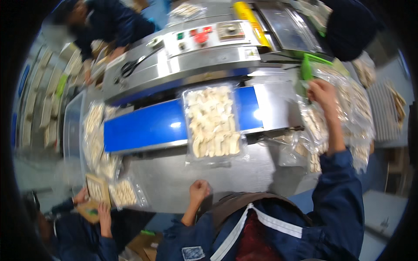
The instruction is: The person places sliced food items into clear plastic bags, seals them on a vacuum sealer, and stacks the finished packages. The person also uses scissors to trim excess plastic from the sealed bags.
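My left hand is curled closed over the steel table's front part, with nothing seen in it. My right hand is raised at the right, its fingers pinched at what looks like the edge of a clear plastic bag holding pale, flat pieces. Other such bags are heaped beneath and beside it, against a green basket. Between my hands and further forward, a clear pack full of pale, cream pieces lies across a blue conveyor belt and overhangs its near edge.
A steel machine with a control panel stands behind the belt, scissors on it. Bags and a clear bin are at left. A co-worker's hands hold a box at lower left. Other people stand across the table.
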### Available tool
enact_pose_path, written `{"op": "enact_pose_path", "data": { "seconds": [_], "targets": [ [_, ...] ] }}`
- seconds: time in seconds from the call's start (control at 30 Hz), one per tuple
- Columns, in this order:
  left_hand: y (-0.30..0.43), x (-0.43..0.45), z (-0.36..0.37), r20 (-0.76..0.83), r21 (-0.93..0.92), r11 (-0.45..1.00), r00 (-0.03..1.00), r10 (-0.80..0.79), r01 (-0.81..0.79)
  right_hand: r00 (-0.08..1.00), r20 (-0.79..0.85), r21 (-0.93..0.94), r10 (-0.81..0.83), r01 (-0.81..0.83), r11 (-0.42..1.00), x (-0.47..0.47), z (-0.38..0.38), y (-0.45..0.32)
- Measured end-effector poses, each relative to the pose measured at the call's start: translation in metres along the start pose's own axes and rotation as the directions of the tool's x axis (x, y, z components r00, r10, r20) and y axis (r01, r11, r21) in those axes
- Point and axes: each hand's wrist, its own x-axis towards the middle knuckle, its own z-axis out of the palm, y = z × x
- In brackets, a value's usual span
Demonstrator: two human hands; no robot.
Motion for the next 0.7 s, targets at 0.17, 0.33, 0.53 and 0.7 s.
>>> {"op": "enact_pose_path", "data": {
  "seconds": [0.17, 0.33, 0.53, 0.7],
  "targets": [
    [0.061, -0.011, 0.009, 0.396, 0.44, 0.898, 0.895, -0.208, 0.014, 0.962, 0.222, 0.078, 0.157, -0.178, 0.981, -0.094, -0.038, 0.046],
    [0.142, -0.038, 0.019, 0.478, 0.245, 0.966, 0.877, -0.045, -0.084, 0.686, 0.688, -0.111, 0.237, -0.223, 0.969, -0.19, 0.03, 0.104],
    [0.149, -0.055, 0.011, 0.058, 0.093, 0.987, 0.99, 0.13, -0.135, 0.504, 0.844, -0.219, 0.185, 0.008, 0.976, -0.217, 0.109, 0.163],
    [0.121, -0.04, -0.069, -0.478, -0.142, 0.969, 0.871, 0.114, -0.204, 0.388, 0.841, -0.321, 0.376, -0.202, 0.925, -0.217, 0.115, 0.201]
  ]
}}
